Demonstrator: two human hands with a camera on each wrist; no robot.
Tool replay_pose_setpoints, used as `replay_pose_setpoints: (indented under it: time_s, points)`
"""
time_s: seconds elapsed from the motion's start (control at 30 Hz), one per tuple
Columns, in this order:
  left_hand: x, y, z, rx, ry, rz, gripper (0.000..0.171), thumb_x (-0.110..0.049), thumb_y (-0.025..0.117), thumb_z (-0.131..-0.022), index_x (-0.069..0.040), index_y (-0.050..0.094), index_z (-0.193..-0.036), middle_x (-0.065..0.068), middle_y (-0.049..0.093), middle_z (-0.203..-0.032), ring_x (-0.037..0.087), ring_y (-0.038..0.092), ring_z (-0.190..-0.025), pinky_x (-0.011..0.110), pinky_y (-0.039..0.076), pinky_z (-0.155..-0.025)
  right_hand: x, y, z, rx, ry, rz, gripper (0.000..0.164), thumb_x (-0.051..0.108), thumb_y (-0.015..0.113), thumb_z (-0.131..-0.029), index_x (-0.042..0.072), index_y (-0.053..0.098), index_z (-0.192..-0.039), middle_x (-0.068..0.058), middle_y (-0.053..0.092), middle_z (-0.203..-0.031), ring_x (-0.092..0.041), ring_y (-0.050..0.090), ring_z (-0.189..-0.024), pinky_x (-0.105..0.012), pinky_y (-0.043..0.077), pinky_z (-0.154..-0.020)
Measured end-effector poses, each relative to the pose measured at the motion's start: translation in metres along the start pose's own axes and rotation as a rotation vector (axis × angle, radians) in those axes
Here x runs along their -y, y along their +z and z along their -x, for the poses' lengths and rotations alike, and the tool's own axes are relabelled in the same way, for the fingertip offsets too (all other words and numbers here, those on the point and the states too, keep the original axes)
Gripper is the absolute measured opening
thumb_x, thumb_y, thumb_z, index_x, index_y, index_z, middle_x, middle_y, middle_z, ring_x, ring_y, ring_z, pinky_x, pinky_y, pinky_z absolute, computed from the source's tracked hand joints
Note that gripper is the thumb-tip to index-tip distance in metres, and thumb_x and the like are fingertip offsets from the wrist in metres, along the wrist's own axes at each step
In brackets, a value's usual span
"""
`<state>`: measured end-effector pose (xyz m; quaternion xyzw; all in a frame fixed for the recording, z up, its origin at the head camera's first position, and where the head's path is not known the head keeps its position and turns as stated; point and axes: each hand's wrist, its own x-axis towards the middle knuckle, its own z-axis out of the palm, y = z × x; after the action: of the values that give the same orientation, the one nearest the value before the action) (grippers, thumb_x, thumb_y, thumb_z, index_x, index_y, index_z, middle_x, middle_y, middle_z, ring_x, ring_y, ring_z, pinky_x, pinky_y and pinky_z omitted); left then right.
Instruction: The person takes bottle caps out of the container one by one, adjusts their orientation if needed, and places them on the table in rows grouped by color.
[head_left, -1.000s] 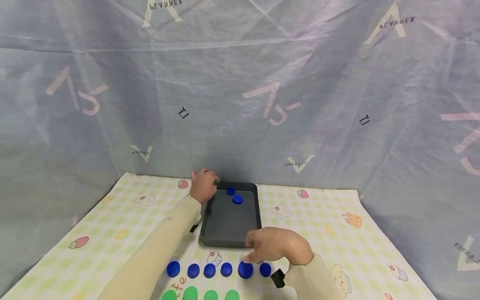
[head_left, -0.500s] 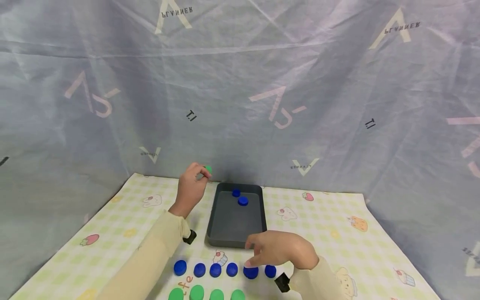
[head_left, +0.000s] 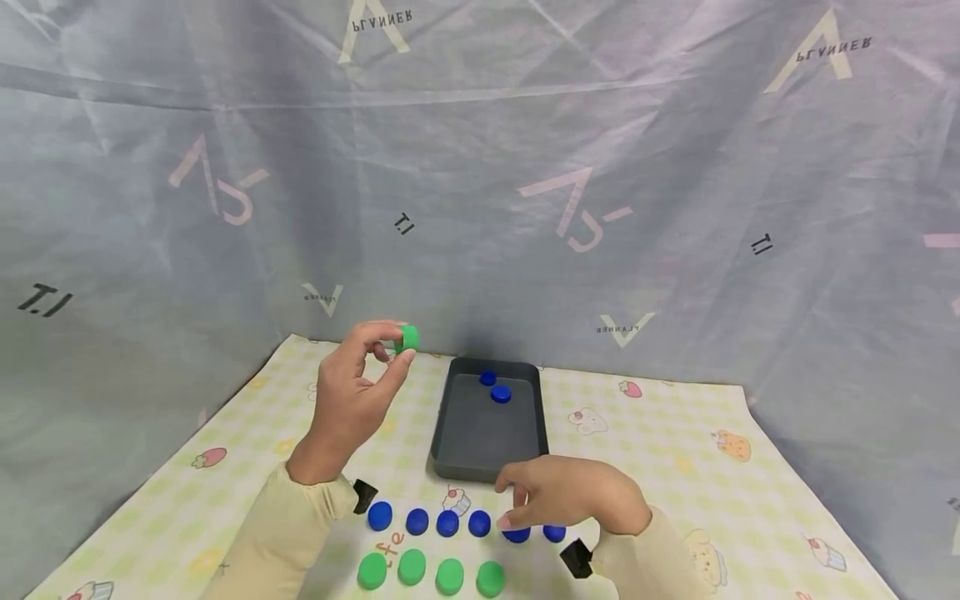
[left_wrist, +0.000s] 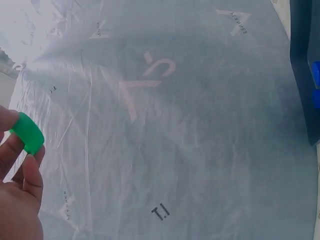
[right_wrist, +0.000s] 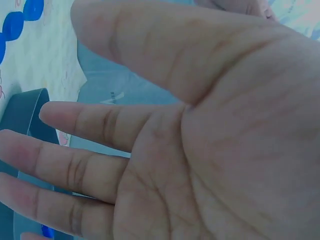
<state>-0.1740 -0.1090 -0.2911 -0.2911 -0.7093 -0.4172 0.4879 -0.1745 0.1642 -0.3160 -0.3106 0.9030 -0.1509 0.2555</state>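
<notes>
My left hand (head_left: 348,387) is raised to the left of the dark grey tray (head_left: 441,462). Between thumb and fingertips it pinches a green bottle cap (head_left: 409,337), also seen in the left wrist view as a green cap (left_wrist: 31,134). My right hand (head_left: 577,496) hovers at the tray's near right corner, fingers loosely bent and holding nothing. Its thumb overlaps one blue cap (head_left: 517,536) in the head view. In the right wrist view the right palm (right_wrist: 240,145) faces the camera with fingers extended. Two blue caps (head_left: 501,394) lie toward the tray's far end.
A row of several blue caps (head_left: 417,522) lies in front of the tray. Nearer to me is a row of several green caps (head_left: 412,567). A checked cloth (head_left: 645,433) covers the table, and a grey printed curtain (head_left: 480,208) hangs behind it.
My left hand has drawn back and left from the tray's far left corner, bringing the pinched green cap into sight. The right hand has stayed nearly still while the head view shifted slightly.
</notes>
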Motion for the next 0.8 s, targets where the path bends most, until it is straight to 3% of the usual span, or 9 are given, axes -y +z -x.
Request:
replay_pose_setpoints:
  time_s: [0.13, 0.33, 0.47, 0.63, 0.8]
  points:
    - [-0.001, 0.01, 0.003, 0.008, 0.079, 0.003, 0.033, 0.007, 0.075, -0.082, -0.006, 0.065, -0.11, 0.009, 0.067, -0.106, 0.018, 0.054, -0.077, 0.02, 0.043, -0.061, 0.001, -0.002, -0.001, -0.049, -0.102, -0.022, 0.032, 0.037, 0.069, -0.094, 0.021, 0.064, -0.121, 0.015, 0.064, -0.094, -0.002, 0.059, -0.083, -0.027, 0.05, -0.077]
    - [0.001, 0.026, 0.008, 0.125, 0.191, 0.073, 0.02, 0.004, 0.062, -0.095, -0.006, 0.065, -0.111, 0.009, 0.063, -0.103, 0.017, 0.056, -0.083, 0.024, 0.047, -0.074, 0.001, -0.009, 0.001, -0.283, -0.29, -0.065, 0.026, 0.033, 0.066, -0.097, 0.016, 0.066, -0.116, 0.012, 0.066, -0.091, -0.002, 0.063, -0.08, -0.025, 0.052, -0.073]
    - [0.004, 0.028, 0.01, 0.125, 0.147, 0.063, 0.019, 0.004, 0.058, -0.097, -0.007, 0.071, -0.105, 0.008, 0.06, -0.1, 0.016, 0.053, -0.083, 0.022, 0.047, -0.076, 0.001, -0.011, 0.002, -0.349, -0.297, -0.042, 0.022, 0.034, 0.065, -0.098, 0.018, 0.067, -0.113, 0.014, 0.066, -0.091, -0.002, 0.062, -0.082, -0.025, 0.052, -0.073]
    - [0.005, 0.026, 0.014, 0.135, 0.044, 0.031, 0.021, 0.002, 0.071, -0.089, -0.009, 0.073, -0.107, 0.004, 0.059, -0.101, 0.016, 0.052, -0.083, 0.028, 0.044, -0.071, 0.002, -0.01, 0.0, -0.37, -0.309, -0.038, 0.02, 0.035, 0.065, -0.098, 0.02, 0.068, -0.111, 0.015, 0.066, -0.09, -0.002, 0.062, -0.082, -0.025, 0.052, -0.073]
    - [0.005, 0.025, 0.013, 0.195, 0.05, 0.056, 0.029, 0.0, 0.076, -0.086, -0.01, 0.073, -0.114, 0.002, 0.062, -0.103, 0.013, 0.051, -0.077, 0.026, 0.043, -0.067, 0.002, -0.01, -0.001, -0.415, -0.324, -0.036, 0.016, 0.032, 0.066, -0.097, 0.02, 0.069, -0.109, 0.016, 0.067, -0.09, -0.001, 0.063, -0.082, -0.025, 0.053, -0.073]
